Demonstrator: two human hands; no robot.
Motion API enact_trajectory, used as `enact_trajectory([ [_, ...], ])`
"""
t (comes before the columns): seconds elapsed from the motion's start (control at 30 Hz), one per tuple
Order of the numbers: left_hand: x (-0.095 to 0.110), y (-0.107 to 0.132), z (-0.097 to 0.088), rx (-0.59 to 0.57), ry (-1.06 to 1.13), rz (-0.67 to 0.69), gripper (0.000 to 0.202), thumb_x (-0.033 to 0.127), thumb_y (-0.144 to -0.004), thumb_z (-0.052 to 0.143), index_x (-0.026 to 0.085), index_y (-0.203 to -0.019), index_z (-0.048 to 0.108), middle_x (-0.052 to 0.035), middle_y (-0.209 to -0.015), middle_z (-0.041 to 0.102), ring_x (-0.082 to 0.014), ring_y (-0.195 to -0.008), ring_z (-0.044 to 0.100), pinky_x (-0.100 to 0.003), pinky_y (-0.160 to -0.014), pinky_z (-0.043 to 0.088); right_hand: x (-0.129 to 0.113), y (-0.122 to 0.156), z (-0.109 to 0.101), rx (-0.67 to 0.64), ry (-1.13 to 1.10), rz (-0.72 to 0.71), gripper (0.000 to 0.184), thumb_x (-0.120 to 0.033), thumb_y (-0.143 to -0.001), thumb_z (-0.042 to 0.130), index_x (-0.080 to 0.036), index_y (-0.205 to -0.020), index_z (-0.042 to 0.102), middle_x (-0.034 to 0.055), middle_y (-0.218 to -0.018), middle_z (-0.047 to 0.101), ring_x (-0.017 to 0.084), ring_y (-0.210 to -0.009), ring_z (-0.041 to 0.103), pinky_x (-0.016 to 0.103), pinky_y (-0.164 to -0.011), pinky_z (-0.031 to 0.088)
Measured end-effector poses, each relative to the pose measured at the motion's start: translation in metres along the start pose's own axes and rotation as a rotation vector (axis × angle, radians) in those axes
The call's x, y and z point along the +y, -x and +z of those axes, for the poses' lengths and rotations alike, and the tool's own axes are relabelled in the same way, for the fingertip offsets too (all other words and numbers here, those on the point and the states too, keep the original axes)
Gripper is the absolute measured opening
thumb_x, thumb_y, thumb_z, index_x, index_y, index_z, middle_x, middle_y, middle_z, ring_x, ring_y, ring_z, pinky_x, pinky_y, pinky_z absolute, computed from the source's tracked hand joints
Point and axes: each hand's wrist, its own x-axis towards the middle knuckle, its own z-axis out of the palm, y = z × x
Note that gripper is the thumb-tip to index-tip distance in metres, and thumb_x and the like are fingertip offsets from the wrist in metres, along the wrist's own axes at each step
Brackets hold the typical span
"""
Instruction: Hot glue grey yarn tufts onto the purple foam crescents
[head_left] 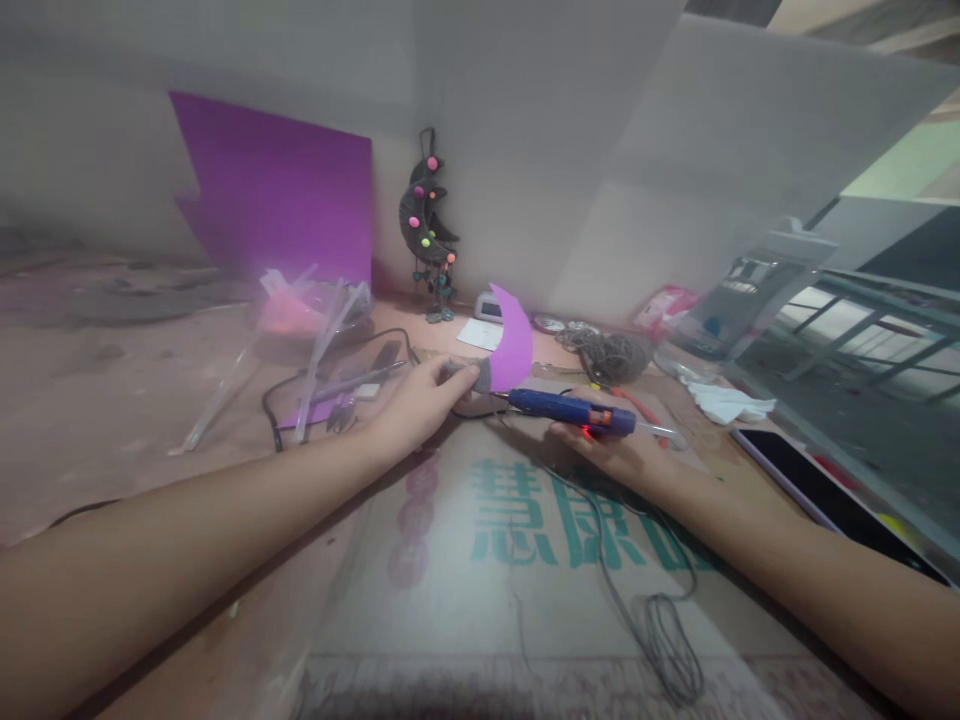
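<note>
A purple paper crescent [514,345] stands up in my left hand [431,392], whose fingers and thumb pinch its lower left end. Grey yarn [482,376] wraps that end. My right hand [611,448] is closed around a blue hot glue gun [566,408], its nozzle pointing left and almost at the wrapped part; whether it touches I cannot tell. A red light glows on the gun, and a clear glue stick [660,432] sticks out of its back. From my right hand's side, a loose grey strand [600,535] trails down over the cardboard [450,620].
At the back, a purple sheet [292,200] and a dark crescent ornament with pompoms [421,215] lean against the wall. Clear glue sticks [319,365] lie left. A grey yarn ball [619,355], white tissue [727,400], phone [817,485] and plastic jug [750,290] are right.
</note>
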Motion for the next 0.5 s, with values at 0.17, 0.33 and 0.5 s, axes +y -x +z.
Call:
enact_trajectory([
  [0.17, 0.0022, 0.0011, -0.0006, -0.011, 0.001, -0.015, 0.030, 0.048, -0.083, 0.050, 0.019, -0.077, 0.054, 0.0026, -0.065, 0.052, -0.0081, -0.047, 0.038, -0.018, -0.040, 0.025, -0.0006, 0.0014, -0.0017, -0.005, 0.013, -0.017, 0.026, -0.043, -0.079, 0.057, -0.021, -0.069, 0.050, -0.0001, -0.064, 0.054, 0.016, -0.058, 0.051, 0.029, -0.054, 0.042],
  [0.33, 0.0015, -0.0006, 0.0001, -0.007, 0.018, 0.033, 0.029, 0.045, -0.083, 0.051, 0.017, -0.074, 0.054, 0.0020, -0.064, 0.052, -0.0091, -0.051, 0.041, -0.019, -0.044, 0.028, -0.0041, -0.0002, -0.0036, -0.015, 0.041, -0.039, 0.030, -0.047, -0.079, 0.056, -0.020, -0.066, 0.050, 0.0002, -0.061, 0.054, 0.015, -0.057, 0.050, 0.028, -0.052, 0.041],
  [0.5, 0.0034, 0.0000, 0.0005, 0.001, 0.025, 0.009, 0.027, 0.044, -0.082, 0.052, 0.018, -0.075, 0.055, 0.0027, -0.064, 0.053, -0.0089, -0.050, 0.041, -0.019, -0.045, 0.029, -0.0039, -0.0010, -0.0052, -0.030, 0.023, -0.026, 0.027, -0.044, -0.078, 0.058, -0.021, -0.068, 0.052, 0.0012, -0.063, 0.055, 0.017, -0.057, 0.051, 0.030, -0.053, 0.041],
])
